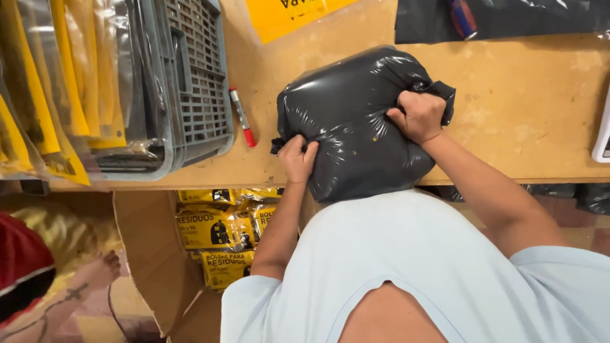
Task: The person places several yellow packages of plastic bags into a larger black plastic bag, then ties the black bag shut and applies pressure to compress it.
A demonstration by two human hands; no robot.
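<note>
Bundle: fat black plastic-wrapped package, sitting on the bench right at the near edge, up against the person's light shirt.
Left hand: clenched on the wrap at the bundle's lower left corner, fingers pinching a fold.
Right hand: fisted around the gathered plastic at the upper right corner.
Feel: looks soft and squishy, film is glossy so probably slippery; I'd guess moderately hefty, not fragile.
Where to grab: the bunched corners, honestly, since the smooth sides offer nothing to hold.
Long axis: roughly diagonal, near-left to far-right, with the gathered end pointing far-right.
Nearby: red-tipped marker just left of it, grey crate beyond that, yellow packs in a cardboard box below.
</note>
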